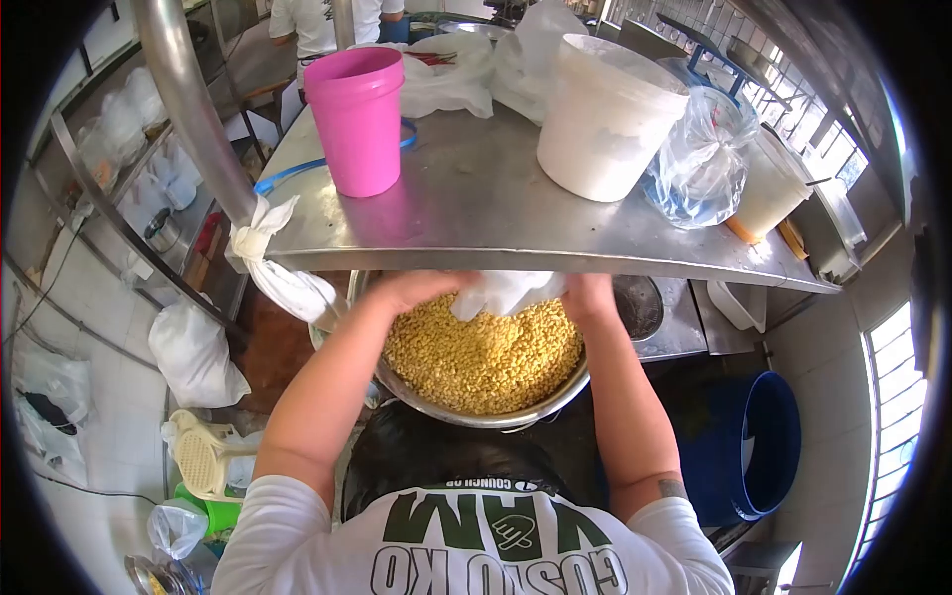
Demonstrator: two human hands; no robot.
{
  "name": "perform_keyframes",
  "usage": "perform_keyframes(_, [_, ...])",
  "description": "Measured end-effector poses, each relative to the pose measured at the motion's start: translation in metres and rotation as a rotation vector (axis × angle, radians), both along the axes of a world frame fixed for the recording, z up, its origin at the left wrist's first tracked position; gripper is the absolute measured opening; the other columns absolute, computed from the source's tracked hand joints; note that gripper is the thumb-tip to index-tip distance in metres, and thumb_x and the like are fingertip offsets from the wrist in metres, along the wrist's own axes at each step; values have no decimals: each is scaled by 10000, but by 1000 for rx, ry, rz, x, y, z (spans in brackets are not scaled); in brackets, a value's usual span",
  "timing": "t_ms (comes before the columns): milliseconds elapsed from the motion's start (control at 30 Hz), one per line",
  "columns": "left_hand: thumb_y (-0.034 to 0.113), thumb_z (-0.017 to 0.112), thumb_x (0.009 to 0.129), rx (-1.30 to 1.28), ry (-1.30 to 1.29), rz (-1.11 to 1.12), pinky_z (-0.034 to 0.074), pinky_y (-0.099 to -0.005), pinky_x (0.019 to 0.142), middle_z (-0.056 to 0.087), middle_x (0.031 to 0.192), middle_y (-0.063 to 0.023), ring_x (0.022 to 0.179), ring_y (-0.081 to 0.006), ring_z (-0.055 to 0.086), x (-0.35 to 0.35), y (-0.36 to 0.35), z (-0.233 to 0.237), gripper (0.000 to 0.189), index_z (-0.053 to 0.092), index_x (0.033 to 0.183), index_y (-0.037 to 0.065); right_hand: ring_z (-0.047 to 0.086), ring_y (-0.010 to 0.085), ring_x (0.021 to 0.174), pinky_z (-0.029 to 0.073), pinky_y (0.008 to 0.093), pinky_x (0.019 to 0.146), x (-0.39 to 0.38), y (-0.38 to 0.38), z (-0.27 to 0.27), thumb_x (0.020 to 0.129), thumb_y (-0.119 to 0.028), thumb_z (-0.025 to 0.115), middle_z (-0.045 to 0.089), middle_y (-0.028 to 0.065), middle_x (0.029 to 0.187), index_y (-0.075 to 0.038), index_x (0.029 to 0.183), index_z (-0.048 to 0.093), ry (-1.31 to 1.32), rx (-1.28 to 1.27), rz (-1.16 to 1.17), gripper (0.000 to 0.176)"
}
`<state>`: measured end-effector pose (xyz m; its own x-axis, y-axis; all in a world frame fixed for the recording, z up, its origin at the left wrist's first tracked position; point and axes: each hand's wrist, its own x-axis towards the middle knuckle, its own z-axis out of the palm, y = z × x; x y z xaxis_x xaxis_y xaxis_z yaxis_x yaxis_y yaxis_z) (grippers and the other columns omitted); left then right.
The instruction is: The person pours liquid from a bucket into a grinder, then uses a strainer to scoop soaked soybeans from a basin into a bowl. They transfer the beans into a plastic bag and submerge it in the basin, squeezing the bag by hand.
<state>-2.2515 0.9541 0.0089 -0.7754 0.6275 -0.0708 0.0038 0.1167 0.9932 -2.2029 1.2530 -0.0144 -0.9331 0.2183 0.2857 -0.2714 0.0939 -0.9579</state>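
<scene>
Yellow kernels fill a wide metal bowl below the steel shelf. A whitish plastic bag lies over the far part of the kernels, partly under the shelf edge. My left hand reaches in at the bowl's left side, next to the bag, blurred and with its fingers mostly hidden. On the other side, my right hand is at the bag's right edge; the shelf hides its fingers. Whether either hand grips the bag cannot be made out.
On the steel shelf stand a pink bucket, a white bucket, a tied clear bag and another tub. A knotted cloth hangs at its left corner. A blue barrel stands lower right. Another person is behind.
</scene>
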Motion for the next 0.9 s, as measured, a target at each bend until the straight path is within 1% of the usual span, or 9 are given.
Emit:
perform_keyframes(67, [255, 795, 926, -415, 398, -37, 430, -367, 1161, 604, 1497, -145, 1334, -228, 582, 18, 16, 9, 592, 600, 1428, 10, 485, 373, 1415, 392, 452, 1168, 34, -42, 53, 1001, -205, 635, 546, 265, 1487, 54, 1435, 515, -65, 588, 14, 519])
perform_keyframes(200, [243, 730, 965, -397, 392, 294, 506, -419, 1023, 687, 1345, -141, 1222, -280, 635, -14, -13, 9, 422, 660, 1338, 59, 665, 366, 1127, 529, 464, 966, 8, -18, 47, 980, -150, 644, 700, 244, 1196, 49, 1211, 664, 40, 354, -110, 306])
perform_keyframes(233, [243, 730, 965, -398, 387, 294, 506, -419, 1023, 687, 1345, -141, 1222, -280, 635, -16, -18, 8, 422, 660, 1338, 59, 689, 335, 995, 561, 447, 848, 4, -9, 50, 976, -133, 653, 723, 216, 1050, 45, 1114, 685, 217, 801, -151, 227])
perform_keyframes(333, [228, 696, 994, -658, 872, 318, 519, -425, 963, 706, 1232, -114, 1130, -257, 641, -18, -26, 13, 355, 669, 1308, 64, 643, 272, 1085, 550, 414, 928, -7, 18, 21, 997, -198, 670, 668, 170, 1235, 50, 1291, 599, 148, 818, -151, 391])
perform_keyframes(367, [227, 687, 1000, -516, 787, 374, 519, -418, 964, 704, 1219, -111, 1121, -249, 637, -19, -27, 10, 343, 669, 1299, 60, 640, 262, 1099, 551, 413, 934, -2, 12, 29, 988, -199, 692, 664, 166, 1231, 51, 1299, 602, 10, 379, -192, 409])
perform_keyframes(500, [244, 665, 1011, 144, 129, 331, 520, -416, 959, 699, 1204, -112, 1102, -248, 631, -20, -3, -23, 304, 680, 1242, 47, 620, 238, 1162, 529, 392, 996, 7, -2, 16, 968, -182, 731, 651, 153, 1278, 39, 1376, 561, -122, 324, 1, 494])
perform_keyframes(600, [245, 669, 998, 321, 243, 261, 526, -415, 941, 709, 1146, -123, 1045, -263, 643, -4, 42, -12, 272, 697, 1177, 41, 638, 267, 1159, 519, 410, 1010, 28, -56, 27, 928, -137, 753, 672, 188, 1290, 23, 1348, 592, -59, 353, 136, 478])
perform_keyframes(733, [230, 669, 990, -122, 780, 117, 531, -409, 922, 722, 1094, -132, 991, -269, 651, 11, 27, 38, 255, 707, 1153, 38, 623, 261, 1229, 495, 420, 1055, 12, -47, 4, 925, -215, 779, 651, 142, 1320, 33, 1396, 538, -69, 353, -135, 584])
perform_keyframes(900, [323, 705, 955, -248, 760, 79, 537, -453, 912, 743, 1130, -142, 1013, -312, 675, -14, -6, 20, 344, 734, 1162, 50, 671, 309, 1192, 553, 474, 1038, 28, -11, 18, 1045, -210, 572, 688, 126, 1283, -13, 1333, 602, 45, -776, -142, 350])
